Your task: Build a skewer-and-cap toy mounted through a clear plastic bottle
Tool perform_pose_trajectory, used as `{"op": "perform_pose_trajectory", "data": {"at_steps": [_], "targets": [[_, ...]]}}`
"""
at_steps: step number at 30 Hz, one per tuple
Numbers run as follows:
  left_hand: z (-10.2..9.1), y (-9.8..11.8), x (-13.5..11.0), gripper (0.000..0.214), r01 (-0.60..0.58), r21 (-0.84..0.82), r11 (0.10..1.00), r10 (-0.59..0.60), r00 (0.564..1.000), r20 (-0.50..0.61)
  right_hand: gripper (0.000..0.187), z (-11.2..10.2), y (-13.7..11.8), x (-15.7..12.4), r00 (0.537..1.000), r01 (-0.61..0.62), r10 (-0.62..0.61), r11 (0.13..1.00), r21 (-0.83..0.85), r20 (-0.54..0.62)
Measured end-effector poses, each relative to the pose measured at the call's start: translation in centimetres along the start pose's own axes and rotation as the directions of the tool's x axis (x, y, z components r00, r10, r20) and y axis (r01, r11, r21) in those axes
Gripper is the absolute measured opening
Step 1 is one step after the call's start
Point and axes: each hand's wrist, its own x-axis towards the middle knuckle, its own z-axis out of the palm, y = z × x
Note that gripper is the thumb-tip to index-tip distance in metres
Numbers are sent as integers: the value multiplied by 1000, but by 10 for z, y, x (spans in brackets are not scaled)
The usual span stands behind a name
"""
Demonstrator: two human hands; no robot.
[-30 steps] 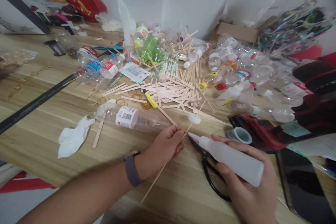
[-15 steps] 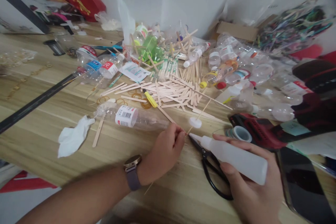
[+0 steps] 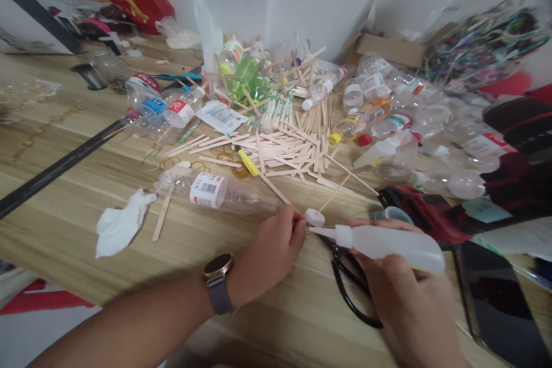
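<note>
My left hand [image 3: 271, 256] is closed in a pinch round a thin wooden stick [image 3: 334, 194], mostly hidden by the fingers. A white bottle cap [image 3: 314, 218] sits on this stick just right of my fingertips. In my right hand [image 3: 411, 299] is a translucent white squeeze bottle [image 3: 394, 246], lying nearly level. Its narrow nozzle [image 3: 321, 232] points left, close below the cap; whether they touch I cannot tell. Under the bottle lies a pair of black-handled scissors [image 3: 338, 293], its blades partly covered.
An empty clear bottle [image 3: 239, 194] lies beyond my left hand, near a yellow marker [image 3: 247, 161] and a pile of flat wooden sticks [image 3: 284, 152]. Several plastic bottles [image 3: 426, 121] crowd the back right. A red-and-black power tool [image 3: 426, 213] and a phone [image 3: 495, 293] are at right.
The cap has shifted toward my left fingertips and down, and the stick's far end has dropped. My right hand has turned the squeeze bottle more level. The left hand has barely moved.
</note>
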Motion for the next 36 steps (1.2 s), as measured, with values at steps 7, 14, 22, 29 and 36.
{"op": "perform_pose_trajectory", "data": {"at_steps": [7, 14, 22, 29, 36], "targets": [[2, 0, -2, 14, 3, -52, 999, -1, 999, 37, 38, 2, 0, 6, 929, -366, 362, 876, 314, 72], [0, 5, -5, 15, -22, -1, 1000, 22, 993, 113, 33, 7, -4, 9, 917, -396, 381, 822, 409, 121], [-7, 11, -7, 21, -117, 285, 951, 79, 987, 139, 31, 0, -14, 16, 961, -144, 225, 903, 405, -159], [-8, 9, -6, 23, -327, 539, 776, 270, 945, 184, 29, -1, -8, 5, 991, 7, -20, 995, -97, -135], [-8, 7, -6, 20, -444, 604, 662, 419, 887, 194, 24, -1, -12, 4, 994, 58, -85, 941, -334, -68]]}}
